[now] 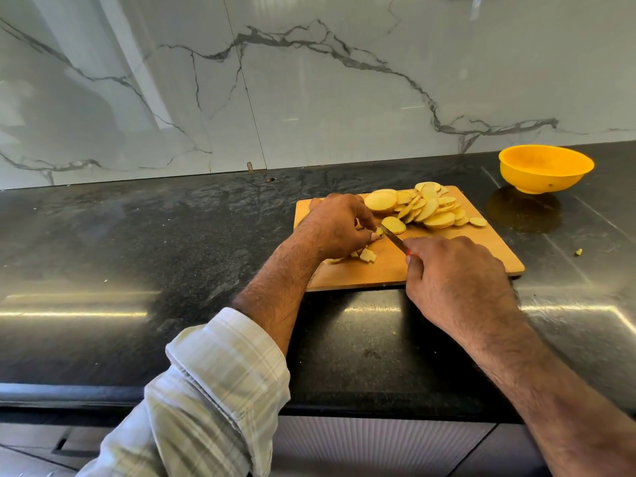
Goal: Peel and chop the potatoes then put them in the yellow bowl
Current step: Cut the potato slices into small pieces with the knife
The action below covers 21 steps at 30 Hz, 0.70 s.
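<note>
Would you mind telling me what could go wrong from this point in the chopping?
The left hand pinches a small potato piece right beside the knife blade, so a slip by the right hand might nick a fingertip. The cutting board is crowded with potato slices, which may slide off onto the counter before reaching the yellow bowl.

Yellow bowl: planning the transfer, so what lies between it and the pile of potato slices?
In the head view, only the cutting board's far right corner and bare dark counter separate the potato slices from the yellow bowl.
</note>
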{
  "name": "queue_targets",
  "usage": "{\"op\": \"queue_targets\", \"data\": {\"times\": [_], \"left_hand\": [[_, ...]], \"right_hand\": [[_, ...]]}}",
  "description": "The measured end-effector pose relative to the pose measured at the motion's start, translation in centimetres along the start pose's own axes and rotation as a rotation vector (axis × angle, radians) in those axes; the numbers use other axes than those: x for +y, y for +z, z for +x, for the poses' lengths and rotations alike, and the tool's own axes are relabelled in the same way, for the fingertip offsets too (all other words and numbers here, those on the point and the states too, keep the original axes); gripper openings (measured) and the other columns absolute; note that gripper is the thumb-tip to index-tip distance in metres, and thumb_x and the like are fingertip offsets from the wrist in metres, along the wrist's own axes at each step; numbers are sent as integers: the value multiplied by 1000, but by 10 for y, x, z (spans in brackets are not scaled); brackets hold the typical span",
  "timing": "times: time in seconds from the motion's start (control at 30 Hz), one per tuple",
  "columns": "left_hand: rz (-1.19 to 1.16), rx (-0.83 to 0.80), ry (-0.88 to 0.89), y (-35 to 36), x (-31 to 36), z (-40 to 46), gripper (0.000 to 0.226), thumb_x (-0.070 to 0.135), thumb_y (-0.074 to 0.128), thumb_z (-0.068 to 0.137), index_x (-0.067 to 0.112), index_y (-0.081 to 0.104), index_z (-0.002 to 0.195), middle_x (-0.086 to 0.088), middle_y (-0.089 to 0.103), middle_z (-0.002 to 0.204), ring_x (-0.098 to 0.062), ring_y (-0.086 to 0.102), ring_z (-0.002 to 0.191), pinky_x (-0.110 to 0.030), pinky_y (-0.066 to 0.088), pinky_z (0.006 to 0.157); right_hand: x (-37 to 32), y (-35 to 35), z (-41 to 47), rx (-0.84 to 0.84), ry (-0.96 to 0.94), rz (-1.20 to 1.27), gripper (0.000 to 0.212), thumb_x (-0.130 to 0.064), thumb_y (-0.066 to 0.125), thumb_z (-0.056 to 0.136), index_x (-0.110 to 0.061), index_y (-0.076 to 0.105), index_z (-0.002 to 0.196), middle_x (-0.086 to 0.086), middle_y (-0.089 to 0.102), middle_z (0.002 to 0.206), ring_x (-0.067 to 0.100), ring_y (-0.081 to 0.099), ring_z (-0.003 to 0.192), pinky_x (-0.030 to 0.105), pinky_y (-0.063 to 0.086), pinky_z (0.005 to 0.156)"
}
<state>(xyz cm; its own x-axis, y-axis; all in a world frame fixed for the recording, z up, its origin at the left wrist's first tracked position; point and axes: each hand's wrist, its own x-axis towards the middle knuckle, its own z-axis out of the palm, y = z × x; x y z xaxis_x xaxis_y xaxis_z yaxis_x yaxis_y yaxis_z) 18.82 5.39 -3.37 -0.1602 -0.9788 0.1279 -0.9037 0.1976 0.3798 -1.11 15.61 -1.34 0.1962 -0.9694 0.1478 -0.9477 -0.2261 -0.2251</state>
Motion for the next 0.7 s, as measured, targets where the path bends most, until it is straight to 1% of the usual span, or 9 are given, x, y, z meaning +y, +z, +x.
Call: {"op": "queue_targets", "data": {"times": [0.1,0.23,0.27,0.33,0.43,0.53,0.6,0.7], "left_hand": [[-28,0,2,1,-1,0,6,40,80,92,35,79,95,17,66,110,-13,58,112,-58,47,107],[-30,1,7,2,-1,1,5,38,80,92,34,80,95,15,67,115,-12,59,113,-56,48,107],[-29,1,6,2,-1,2,5,38,80,92,34,80,95,15,68,113,-12,60,112,-56,48,107],[-27,5,2,2,-3,3,5,39,81,91,36,81,94,17,70,108,-11,61,110,-56,48,107],[-19,2,-7,3,-4,5,3,40,81,90,38,81,92,19,72,104,-13,60,113,-57,45,109],[-27,-13,-15,2,-5,7,3,39,82,89,39,81,91,21,73,102,-14,59,117,-58,45,110],[-36,-34,-12,1,-7,8,4,36,83,89,39,81,91,23,73,99,-12,60,116,-57,45,110],[-52,-31,-8,1,-9,6,7,34,83,89,39,81,92,30,69,91,-9,61,114,-56,46,110]], "right_hand": [[-4,2,-2,-10,8,-37,31,-43,49,104,-29,60,130,-1,65,101,17,56,84,32,47,67],[-10,4,-7,-41,-17,-110,22,-42,50,103,-28,60,117,-3,59,88,15,57,79,33,51,65],[-13,5,-7,-55,-21,-128,23,-42,52,102,-27,59,118,-3,59,88,15,57,79,33,52,66],[-17,5,-8,-110,-16,-158,30,-42,54,102,-26,56,127,-2,59,92,16,58,83,33,52,68],[-22,5,-6,-175,-11,-184,38,-40,55,102,-24,51,136,-1,54,91,18,56,86,34,48,68],[-26,1,0,-222,-20,-195,34,-35,60,100,-22,54,131,-1,47,88,19,52,86,35,43,70],[-30,-3,7,-247,-27,-195,31,-31,64,98,-22,55,126,-1,45,90,19,50,87,35,43,72],[-31,-4,13,-229,-16,-152,28,-31,66,96,-23,58,122,-1,49,94,19,51,88,35,46,75]]}}
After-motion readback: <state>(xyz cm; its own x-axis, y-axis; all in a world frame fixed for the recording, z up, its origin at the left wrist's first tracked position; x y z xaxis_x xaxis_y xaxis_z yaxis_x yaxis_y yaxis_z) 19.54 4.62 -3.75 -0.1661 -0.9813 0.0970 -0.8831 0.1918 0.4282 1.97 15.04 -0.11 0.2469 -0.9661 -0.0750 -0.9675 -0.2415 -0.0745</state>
